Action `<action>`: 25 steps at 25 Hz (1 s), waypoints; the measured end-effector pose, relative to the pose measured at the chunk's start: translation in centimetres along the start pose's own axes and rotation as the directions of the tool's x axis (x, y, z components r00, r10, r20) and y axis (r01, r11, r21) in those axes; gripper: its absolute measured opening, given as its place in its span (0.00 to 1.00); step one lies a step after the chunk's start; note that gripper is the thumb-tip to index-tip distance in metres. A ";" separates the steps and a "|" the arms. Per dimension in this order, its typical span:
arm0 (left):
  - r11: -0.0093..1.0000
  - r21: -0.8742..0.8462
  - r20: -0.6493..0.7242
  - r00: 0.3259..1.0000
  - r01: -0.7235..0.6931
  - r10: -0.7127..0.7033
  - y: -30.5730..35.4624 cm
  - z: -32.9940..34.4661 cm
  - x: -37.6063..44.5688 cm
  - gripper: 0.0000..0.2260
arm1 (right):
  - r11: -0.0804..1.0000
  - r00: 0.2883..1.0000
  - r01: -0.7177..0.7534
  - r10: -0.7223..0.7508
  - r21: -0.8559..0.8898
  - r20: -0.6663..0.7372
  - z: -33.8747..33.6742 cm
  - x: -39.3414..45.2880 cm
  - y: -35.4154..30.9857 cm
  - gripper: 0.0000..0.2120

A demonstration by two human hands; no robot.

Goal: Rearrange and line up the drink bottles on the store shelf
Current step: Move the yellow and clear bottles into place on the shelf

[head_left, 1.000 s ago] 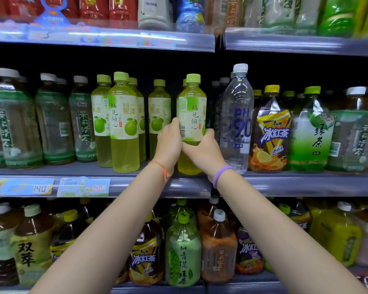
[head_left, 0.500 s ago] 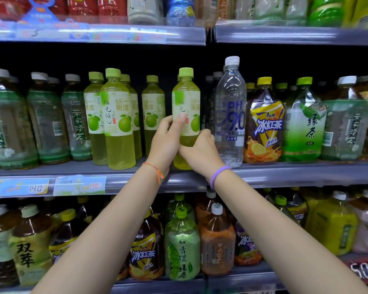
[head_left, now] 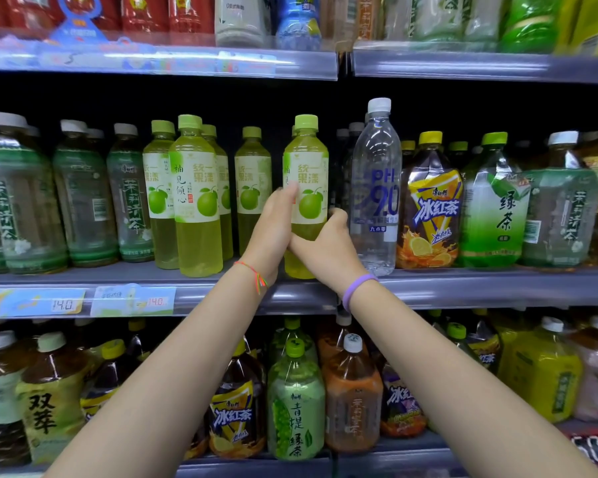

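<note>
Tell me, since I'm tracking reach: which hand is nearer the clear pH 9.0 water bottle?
Right. The right hand sits just beside the clear water bottle, holding the yellow-green bottle. The left hand is on that bottle's far side.

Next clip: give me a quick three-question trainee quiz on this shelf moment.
1. True or false: both hands are on the pomelo drink bottle.
2. Which bottle stands directly to its right? A clear water bottle; B red can; C milk carton.
3. Fill in: the right hand has a ___ wristband.

Key: 1 true, the left hand touches its left side; 2 A; 3 purple.
</note>
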State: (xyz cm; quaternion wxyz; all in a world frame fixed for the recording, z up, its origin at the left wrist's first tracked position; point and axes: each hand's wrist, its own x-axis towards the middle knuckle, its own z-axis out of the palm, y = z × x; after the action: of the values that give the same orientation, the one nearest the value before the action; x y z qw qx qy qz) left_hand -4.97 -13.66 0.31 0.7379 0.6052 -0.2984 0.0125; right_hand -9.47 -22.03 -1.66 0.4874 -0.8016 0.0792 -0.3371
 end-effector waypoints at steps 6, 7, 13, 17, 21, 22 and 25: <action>0.986 -0.149 -0.043 0.996 0.074 -0.081 0.7 1.0 0.7 0.21 | 0.982 0.996 -0.072 0.061 0.173 0.070 -0.3 1.7 -0.1 0.39; 0.986 -0.146 -0.042 0.995 0.082 -0.089 0.6 1.1 0.8 0.22 | 0.981 0.994 -0.080 0.066 0.176 0.085 -0.3 1.8 0.0 0.38; 0.988 -0.130 -0.045 0.995 0.079 -0.085 0.3 1.1 0.6 0.20 | 0.986 0.996 -0.065 0.056 0.154 0.065 -0.4 1.5 0.0 0.35; 0.987 -0.141 -0.046 0.995 0.077 -0.085 0.5 1.2 0.4 0.20 | 0.991 0.998 -0.052 0.047 0.122 0.048 -0.3 1.3 0.0 0.35; 0.990 -0.073 0.001 0.993 0.120 -0.120 0.4 0.8 0.5 0.20 | 0.992 0.997 -0.072 0.067 0.106 0.045 -0.6 1.0 -0.3 0.33; 0.992 -0.043 0.017 0.993 0.121 -0.120 0.6 0.6 0.3 0.20 | 0.994 0.998 -0.058 0.055 0.094 0.033 -0.6 0.7 -0.4 0.33; 0.986 0.157 -0.081 0.994 -0.055 0.068 1.1 -0.5 -0.5 0.13 | 0.984 0.979 0.169 -0.175 -0.058 -0.105 0.3 -0.8 -1.1 0.38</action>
State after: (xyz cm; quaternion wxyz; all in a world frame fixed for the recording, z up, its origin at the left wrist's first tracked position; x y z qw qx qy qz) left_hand -5.52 -12.73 0.99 0.7003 0.6499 -0.2830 0.0845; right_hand -10.16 -20.89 -1.17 0.4316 -0.7973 0.0445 -0.4195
